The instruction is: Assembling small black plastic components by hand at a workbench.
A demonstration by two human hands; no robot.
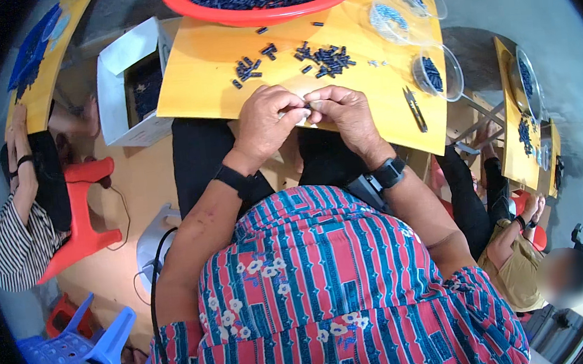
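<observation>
My left hand point(269, 120) and my right hand point(346, 113) meet at the near edge of the yellow table point(205, 65). Both are closed, thumbs and fingers pinched together. Something small is between the fingertips, with bits of white and dark showing, but its kind is hidden. Just beyond the hands lies a heap of short dark blue tube-shaped pieces point(333, 60). A smaller scatter of the same pieces point(247, 69) is to its left. A pair of small black-handled snips point(415, 110) rests right of my right hand.
A red basin point(263, 12) of dark pieces stands at the far edge. Clear tubs point(459, 74) with blue contents line the right side. An open white box point(112, 94) is left of the table. People sit at other tables on both sides; a blue plastic chair point(78, 353) is behind left.
</observation>
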